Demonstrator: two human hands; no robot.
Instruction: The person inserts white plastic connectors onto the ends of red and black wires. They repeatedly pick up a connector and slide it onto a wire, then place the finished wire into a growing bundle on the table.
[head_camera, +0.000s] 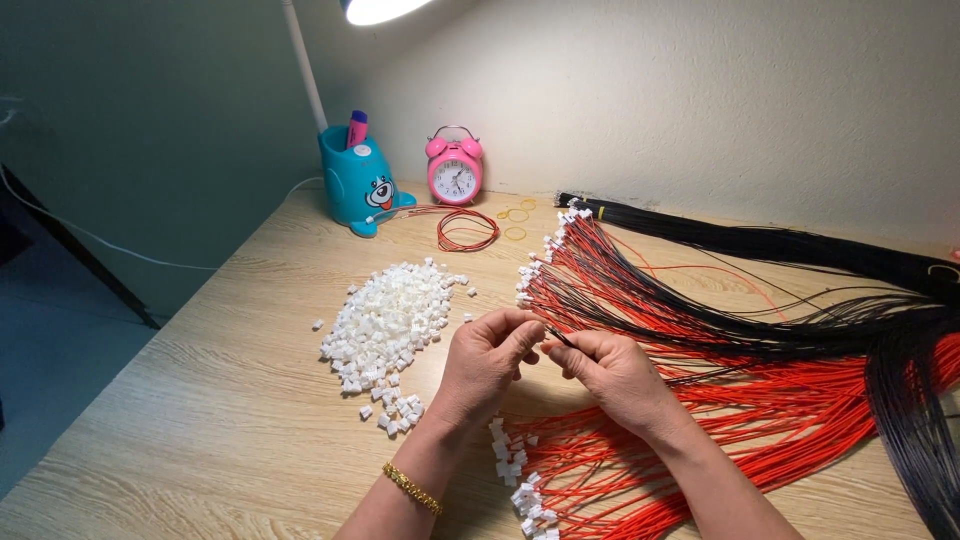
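Seen from the head camera, both hands meet above a pale wood-grain worktop (200, 400). The left hand (485, 360), with a gold chain bracelet (411, 488) at the wrist, has its fingers (520, 335) pressed together around something too small to make out. The right hand (610, 370) pinches a thin black wire (560, 337) between thumb and forefinger, its tip just beside the left fingertips. Left of the hands lies a loose heap of small white plastic connector housings (385, 320), blocky and matte. Right of them fan out glossy red and black wires (700, 320), many ending in white housings, and more finished ends (520, 480) lie beneath the forearms. Further back stand a teal animal-shaped pen holder (358, 185), a round pink alarm clock (454, 168), a coil of red wire (467, 230) and yellow rubber bands (516, 215).
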